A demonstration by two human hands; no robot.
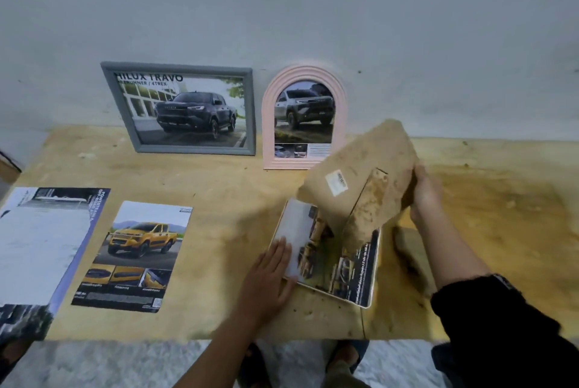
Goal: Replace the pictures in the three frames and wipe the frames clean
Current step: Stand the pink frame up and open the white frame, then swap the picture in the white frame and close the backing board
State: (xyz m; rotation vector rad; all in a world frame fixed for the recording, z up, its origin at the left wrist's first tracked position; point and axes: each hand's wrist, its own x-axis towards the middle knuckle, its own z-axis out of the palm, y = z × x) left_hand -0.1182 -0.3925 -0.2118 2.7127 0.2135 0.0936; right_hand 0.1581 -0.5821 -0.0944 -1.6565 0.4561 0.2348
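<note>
Head view: at 5 o'clock on the bench (219, 174) a white frame (374, 290) lies flat. The left hand (269, 275) presses straight fingers on its picture (316, 249), and the right hand (423, 193) grips the tilted backing board (354, 168) above. At 12 o'clock stand a grey frame (122, 112) and a pink frame (269, 124).

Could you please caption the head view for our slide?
Left hand presses the picture in the white frame while right hand holds its brown backing board tilted above it.
</note>
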